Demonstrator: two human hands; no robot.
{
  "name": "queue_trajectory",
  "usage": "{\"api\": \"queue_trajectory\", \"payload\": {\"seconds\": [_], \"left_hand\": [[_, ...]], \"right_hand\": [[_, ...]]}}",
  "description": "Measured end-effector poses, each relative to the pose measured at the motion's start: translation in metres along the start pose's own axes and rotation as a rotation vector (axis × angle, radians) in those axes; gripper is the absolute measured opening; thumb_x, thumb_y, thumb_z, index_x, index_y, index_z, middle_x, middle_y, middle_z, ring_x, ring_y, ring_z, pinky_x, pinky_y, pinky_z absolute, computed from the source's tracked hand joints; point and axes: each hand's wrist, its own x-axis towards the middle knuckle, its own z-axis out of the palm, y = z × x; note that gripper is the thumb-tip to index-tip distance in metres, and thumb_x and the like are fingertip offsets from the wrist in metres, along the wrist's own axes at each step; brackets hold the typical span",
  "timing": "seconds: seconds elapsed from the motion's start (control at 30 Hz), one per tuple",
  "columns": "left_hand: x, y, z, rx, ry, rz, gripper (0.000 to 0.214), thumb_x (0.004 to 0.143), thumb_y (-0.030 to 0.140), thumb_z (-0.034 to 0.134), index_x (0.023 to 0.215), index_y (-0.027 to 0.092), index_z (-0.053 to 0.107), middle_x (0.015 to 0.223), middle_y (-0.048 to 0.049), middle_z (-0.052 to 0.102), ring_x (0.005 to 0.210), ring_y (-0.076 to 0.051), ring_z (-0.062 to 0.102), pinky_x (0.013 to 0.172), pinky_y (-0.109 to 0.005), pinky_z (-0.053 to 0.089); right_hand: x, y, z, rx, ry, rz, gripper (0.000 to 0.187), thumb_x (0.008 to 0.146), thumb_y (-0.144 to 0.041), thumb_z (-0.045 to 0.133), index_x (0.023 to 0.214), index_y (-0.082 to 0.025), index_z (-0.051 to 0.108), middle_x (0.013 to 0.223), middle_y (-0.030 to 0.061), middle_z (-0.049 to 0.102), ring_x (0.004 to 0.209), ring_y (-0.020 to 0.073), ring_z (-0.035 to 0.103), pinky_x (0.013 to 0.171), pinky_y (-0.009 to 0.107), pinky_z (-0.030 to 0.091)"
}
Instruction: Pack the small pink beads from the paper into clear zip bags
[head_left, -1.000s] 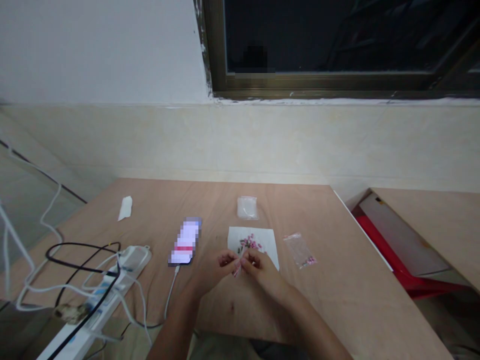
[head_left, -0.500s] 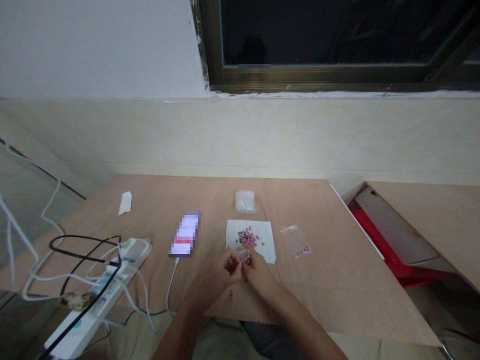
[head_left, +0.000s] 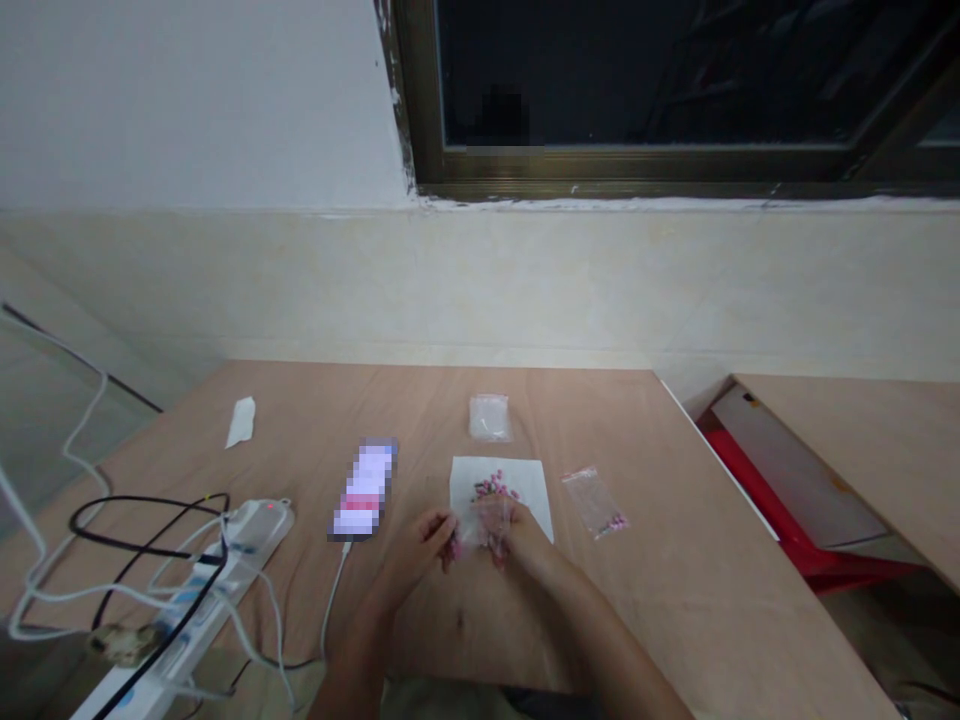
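Clear plastic bag point(head_left: 480, 527) sits bunched between both hands at the near edge of the white paper sheet point(head_left: 531, 497), its thin film crinkled and catching the light, with pink beads point(head_left: 495, 549) showing through low down. Left hand point(head_left: 414, 560) lies just off the sheet's near left corner, its fingers point(head_left: 442, 530) curled in against the bag. Right hand point(head_left: 521, 537) overlaps the sheet's near edge, its fingers bent around the other side of the bag. Exactly which fingertips pinch the film is too blurred to tell.

More loose beads point(head_left: 493, 488) lie in a small cluster on the sheet, just beyond the bag. Wooden tabletop point(head_left: 660, 610) runs out from the sheet's right side to the table's slanted right edge, and also fills the space nearer the person. Small zip bag point(head_left: 594, 502) with a few pink beads lies just right of the sheet. Smartphone point(head_left: 364, 490), its screen pixelated, lies left of the sheet, with white charging cable point(head_left: 335, 600) trailing from it. Folded plastic packet point(head_left: 490, 418) lies beyond the sheet, near the wall.
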Motion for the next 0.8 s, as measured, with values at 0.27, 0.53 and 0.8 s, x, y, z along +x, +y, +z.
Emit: {"api": "queue_trajectory", "payload": {"seconds": [0.27,0.53,0.8], "left_hand": [[0.023,-0.020,-0.015,0.056,0.237,-0.051,0.026,0.069,0.041,0.049,0.059,0.017,0.048,0.046,0.0071,0.043,0.041,-0.008,0.039,0.041,-0.020,0.030],[0.019,-0.018,-0.015,0.048,0.282,-0.096,0.027,0.065,0.043,0.050,0.060,0.017,0.049,0.046,0.0071,0.043,0.040,-0.008,0.039,0.040,-0.020,0.030],[0.009,-0.010,-0.016,-0.011,0.350,-0.109,0.025,0.064,0.042,0.053,0.064,0.017,0.053,0.052,0.0040,0.050,0.046,-0.011,0.046,0.045,-0.022,0.036]], "right_hand": [[0.009,0.023,-0.020,0.012,0.177,0.010,0.038,0.062,-0.053,0.054,0.075,-0.020,0.039,0.056,-0.0069,0.048,0.034,0.0056,0.044,0.024,0.015,0.032],[0.006,0.037,-0.020,-0.102,0.119,0.030,0.034,0.064,-0.048,0.056,0.075,-0.017,0.047,0.053,-0.0054,0.049,0.034,0.0058,0.043,0.026,0.016,0.033],[0.011,0.043,-0.021,-0.145,0.192,0.044,0.029,0.065,-0.045,0.052,0.068,-0.018,0.045,0.052,-0.0050,0.053,0.031,0.0052,0.041,0.028,0.017,0.030]]}}
